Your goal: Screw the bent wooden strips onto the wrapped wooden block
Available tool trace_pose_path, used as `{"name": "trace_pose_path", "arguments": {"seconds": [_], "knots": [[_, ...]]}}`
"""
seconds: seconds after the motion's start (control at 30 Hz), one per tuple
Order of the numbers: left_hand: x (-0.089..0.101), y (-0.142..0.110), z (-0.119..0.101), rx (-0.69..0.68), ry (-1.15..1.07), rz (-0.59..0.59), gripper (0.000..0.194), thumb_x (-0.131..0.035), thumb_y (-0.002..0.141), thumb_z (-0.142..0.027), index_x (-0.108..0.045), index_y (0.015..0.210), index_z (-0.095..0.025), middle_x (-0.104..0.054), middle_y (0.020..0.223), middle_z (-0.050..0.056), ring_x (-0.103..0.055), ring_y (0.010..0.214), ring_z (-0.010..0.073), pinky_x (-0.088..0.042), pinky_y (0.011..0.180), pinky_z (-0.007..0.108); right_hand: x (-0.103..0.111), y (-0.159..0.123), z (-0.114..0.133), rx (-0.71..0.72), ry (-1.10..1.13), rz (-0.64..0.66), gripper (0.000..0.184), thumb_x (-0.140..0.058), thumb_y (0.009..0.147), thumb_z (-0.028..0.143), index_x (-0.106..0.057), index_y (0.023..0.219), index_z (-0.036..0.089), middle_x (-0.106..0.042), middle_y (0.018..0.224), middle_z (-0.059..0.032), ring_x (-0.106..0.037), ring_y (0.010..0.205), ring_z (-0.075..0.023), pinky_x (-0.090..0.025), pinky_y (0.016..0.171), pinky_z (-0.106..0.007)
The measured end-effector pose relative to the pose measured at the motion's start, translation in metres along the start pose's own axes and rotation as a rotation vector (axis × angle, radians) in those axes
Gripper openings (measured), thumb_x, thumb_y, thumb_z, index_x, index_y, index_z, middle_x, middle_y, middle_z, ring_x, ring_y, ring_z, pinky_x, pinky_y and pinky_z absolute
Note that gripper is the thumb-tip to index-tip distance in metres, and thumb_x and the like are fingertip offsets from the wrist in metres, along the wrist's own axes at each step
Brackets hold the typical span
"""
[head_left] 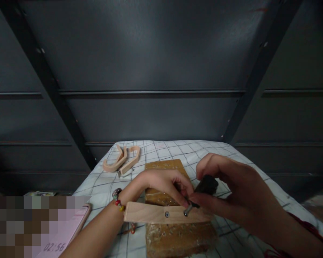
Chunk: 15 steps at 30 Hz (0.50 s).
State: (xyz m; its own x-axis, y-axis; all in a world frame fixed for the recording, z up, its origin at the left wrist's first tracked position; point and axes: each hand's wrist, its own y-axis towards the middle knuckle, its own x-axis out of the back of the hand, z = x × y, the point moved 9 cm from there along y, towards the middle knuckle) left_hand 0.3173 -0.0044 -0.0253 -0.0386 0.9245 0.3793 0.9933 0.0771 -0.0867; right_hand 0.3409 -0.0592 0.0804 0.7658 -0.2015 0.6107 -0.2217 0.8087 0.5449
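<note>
At the near left, a phone (76, 229) is lying on the checked cloth (193, 150), its screen showing 02:56 and partly blurred out. Near the middle, a tape-wrapped brown block (174, 238) is resting lengthwise, pointing away from the person. Across it a pale wooden strip (148, 212) is lying crosswise, just below the left hand's fingers and to the left of the right hand, which is covering part of its right end. A screw (167, 214) is sitting flat in the strip's middle; to its right, a second screw (186, 213) is standing up under the screwdriver's tip.

The right hand (231, 190) is curling its thumb and fingers round the black handle of the screwdriver (207, 184). The left hand (168, 182), beaded bracelet (118, 202) at its wrist, is reaching over the block with fingers bent and half closed beside the screwdriver's tip; whether they are gripping anything, I cannot tell. Beyond, at the far left, curved wooden pieces (130, 163) are lying together. Behind the cloth, a dark panelled wall (156, 118) is rising.
</note>
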Motion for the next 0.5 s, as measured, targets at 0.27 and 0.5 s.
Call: {"name": "trace_pose_path", "arguments": {"seconds": [0.27, 0.5], "knots": [[-0.005, 0.002, -0.001, -0.042, -0.053, 0.063, 0.01, -0.063, 0.062, -0.017, -0.059, 0.072, -0.015, -0.053, 0.063, -0.004, -0.045, 0.059, 0.0083, -0.035, 0.054, 0.019, -0.004, 0.003, 0.011, 0.18, 0.039, 0.22, 0.016, -0.054, 0.076, 0.015, -0.053, 0.09, 0.023, -0.058, 0.081, -0.0012, -0.057, 0.073, -0.0142, -0.045, 0.062, -0.025], [-0.004, 0.004, 0.004, -0.042, -0.082, 0.061, 0.016, -0.064, 0.061, -0.016, -0.062, 0.076, -0.014, -0.056, 0.066, -0.003, -0.048, 0.06, 0.0085, -0.037, 0.055, 0.019, -0.005, 0.002, 0.014, 0.224, -0.037, 0.334, 0.039, -0.044, 0.079, 0.006, -0.046, 0.11, 0.029, -0.061, 0.089, 0.0, -0.058, 0.078, -0.0134, -0.045, 0.066, -0.023]]}}
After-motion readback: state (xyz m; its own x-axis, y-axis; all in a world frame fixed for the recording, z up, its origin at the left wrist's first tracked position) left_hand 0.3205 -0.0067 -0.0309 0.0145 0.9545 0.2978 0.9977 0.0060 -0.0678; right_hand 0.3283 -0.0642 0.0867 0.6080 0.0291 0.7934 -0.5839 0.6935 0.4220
